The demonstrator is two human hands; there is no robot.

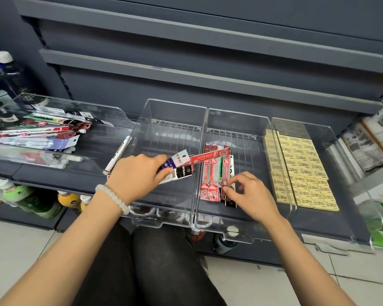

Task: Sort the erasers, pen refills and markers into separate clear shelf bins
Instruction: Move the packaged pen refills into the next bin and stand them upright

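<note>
The left hand [139, 173] grips a small bunch of flat packets [181, 165], purple, black-and-white and one long red, above the empty middle bin [170, 111]. The right hand [250, 195] reaches into the next bin [237, 120] and pinches the lower end of a red refill packet [227, 186] with thumb and forefinger.

To do this step well, I think it is better to lift one packet at a time by its end, so the neighbours do not slide, and to keep the left bunch squared so nothing drops.

The refill packets [212, 175] are thin, long and glossy, red with some green, lying side by side. More packets [42, 133] lie in the left bin [111, 109]. The yellow erasers [303, 171] sit in neat rows in the right bin [332, 138]. A white marker [117, 154] leans between the left and middle bins.
</note>
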